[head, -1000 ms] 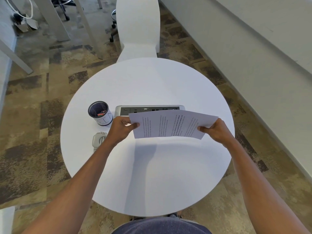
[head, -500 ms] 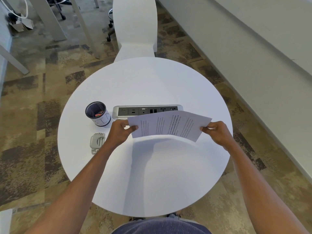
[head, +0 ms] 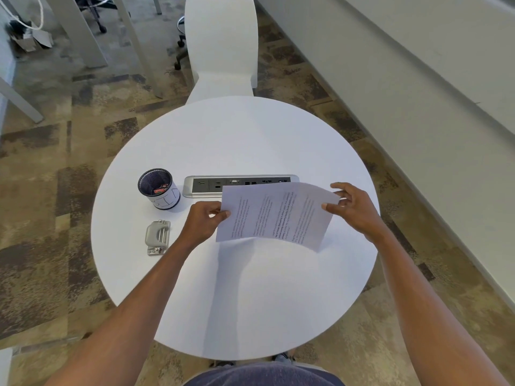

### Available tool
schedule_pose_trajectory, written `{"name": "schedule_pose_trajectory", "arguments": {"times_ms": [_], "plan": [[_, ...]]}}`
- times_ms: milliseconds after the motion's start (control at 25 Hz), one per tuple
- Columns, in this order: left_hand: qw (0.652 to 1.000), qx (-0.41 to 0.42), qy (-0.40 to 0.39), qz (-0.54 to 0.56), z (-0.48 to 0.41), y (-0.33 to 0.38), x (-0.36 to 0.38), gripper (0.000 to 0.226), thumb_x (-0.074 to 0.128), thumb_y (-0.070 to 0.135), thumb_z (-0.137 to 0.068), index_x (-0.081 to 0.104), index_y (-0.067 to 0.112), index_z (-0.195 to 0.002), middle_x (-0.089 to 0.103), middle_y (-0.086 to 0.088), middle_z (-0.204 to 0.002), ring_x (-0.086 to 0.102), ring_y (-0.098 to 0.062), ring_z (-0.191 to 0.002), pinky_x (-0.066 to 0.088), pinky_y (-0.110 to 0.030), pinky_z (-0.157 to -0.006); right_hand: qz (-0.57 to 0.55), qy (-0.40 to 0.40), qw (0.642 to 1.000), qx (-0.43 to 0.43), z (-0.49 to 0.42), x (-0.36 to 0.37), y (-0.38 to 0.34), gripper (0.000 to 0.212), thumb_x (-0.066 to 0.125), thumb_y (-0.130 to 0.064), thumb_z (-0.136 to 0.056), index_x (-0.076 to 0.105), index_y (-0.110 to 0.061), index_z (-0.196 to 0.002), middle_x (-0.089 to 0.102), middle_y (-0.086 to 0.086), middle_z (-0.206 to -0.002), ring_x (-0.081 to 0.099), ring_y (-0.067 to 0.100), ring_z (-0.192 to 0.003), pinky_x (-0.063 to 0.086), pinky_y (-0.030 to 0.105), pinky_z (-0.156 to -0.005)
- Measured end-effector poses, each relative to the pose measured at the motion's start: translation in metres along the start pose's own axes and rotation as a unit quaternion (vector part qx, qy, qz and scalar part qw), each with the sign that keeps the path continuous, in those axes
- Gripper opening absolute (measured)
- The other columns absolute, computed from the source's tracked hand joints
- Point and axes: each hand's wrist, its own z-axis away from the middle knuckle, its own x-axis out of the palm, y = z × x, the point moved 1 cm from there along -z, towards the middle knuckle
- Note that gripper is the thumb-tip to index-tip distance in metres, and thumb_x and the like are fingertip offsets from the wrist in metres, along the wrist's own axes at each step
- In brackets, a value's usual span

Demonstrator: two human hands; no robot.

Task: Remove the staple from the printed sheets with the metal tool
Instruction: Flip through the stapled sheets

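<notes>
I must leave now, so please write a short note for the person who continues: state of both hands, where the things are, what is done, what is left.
Left hand: pinches the left edge of the printed sheets, held above the round table.
Right hand: at the sheets' right edge, fingers partly open; grip unclear.
Metal tool: lies untouched on the table, left of the left hand, in front of the mesh cup.
Done: sheets picked up.
Left: take the tool, pull the staple. The staple itself is not visible.

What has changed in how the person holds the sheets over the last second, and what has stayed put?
The right hand has loosened its grip: its fingers now spread open at the sheets' right edge, barely touching. The sheets have tipped, right side lower. The left hand still pinches the left edge. The metal tool, cup and socket strip lie unmoved on the table.
</notes>
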Motion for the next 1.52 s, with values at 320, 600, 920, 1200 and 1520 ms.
{"name": "schedule_pose_trajectory", "arguments": {"times_ms": [320,600,920,1200,1520], "plan": [[0.991,0.112,-0.071,-0.033,-0.012,0.072,-0.012,0.019,0.07,0.002,-0.082,0.076,0.018,-0.088,0.074,0.01,-0.084,0.06,0.001,-0.077,0.046,-0.018,-0.077,0.247,-0.131,0.956,-0.087,-0.001,0.018,-0.051,0.061,0.079,-0.028,-0.079,0.056,-0.023,-0.135,0.061,0.002,-0.138,0.055,0.026,-0.125,0.043,0.038,-0.103],[0.986,0.147,-0.07,-0.032,-0.019,0.102,-0.031,0.002,0.07,0.009,-0.083,0.072,0.009,-0.084,0.07,0.0,-0.078,0.06,-0.008,-0.07,0.048,-0.02,-0.072,0.116,-0.114,0.983,-0.08,0.015,0.024,-0.057,0.015,0.066,-0.018,-0.092,0.079,-0.01,-0.093,0.079,0.008,-0.089,0.075,0.026,-0.082,0.059,0.045,-0.08],[0.969,0.055,-0.045,0.235,-0.011,0.06,-0.036,0.037,0.08,0.026,-0.072,0.068,0.024,-0.106,0.073,-0.002,-0.106,0.067,-0.015,-0.098,0.054,-0.023,-0.082,-0.072,-0.059,0.993,-0.076,0.023,0.023,-0.041,0.016,0.067,-0.022,-0.092,0.08,-0.015,-0.098,0.08,0.003,-0.093,0.076,0.021,-0.087,0.06,0.046,-0.084],[0.98,0.065,-0.031,0.184,-0.002,0.053,-0.002,0.023,0.072,0.022,-0.083,0.073,0.025,-0.106,0.074,0.008,-0.109,0.069,-0.014,-0.102,0.053,-0.027,-0.09,-0.138,-0.06,0.985,-0.08,0.02,0.034,-0.033,0.013,0.069,-0.02,-0.09,0.08,-0.021,-0.097,0.079,-0.003,-0.1,0.075,0.014,-0.093,0.06,0.027,-0.082],[0.99,0.069,0.003,0.127,-0.007,0.061,0.001,0.022,0.072,0.014,-0.083,0.074,0.012,-0.105,0.075,0.003,-0.103,0.069,-0.007,-0.091,0.053,-0.018,-0.083,0.0,-0.036,0.997,-0.073,0.006,0.03,-0.031,0.019,0.069,-0.011,-0.089,0.077,-0.008,-0.106,0.076,0.003,-0.108,0.068,0.013,-0.088,0.054,0.029,-0.082]]}}
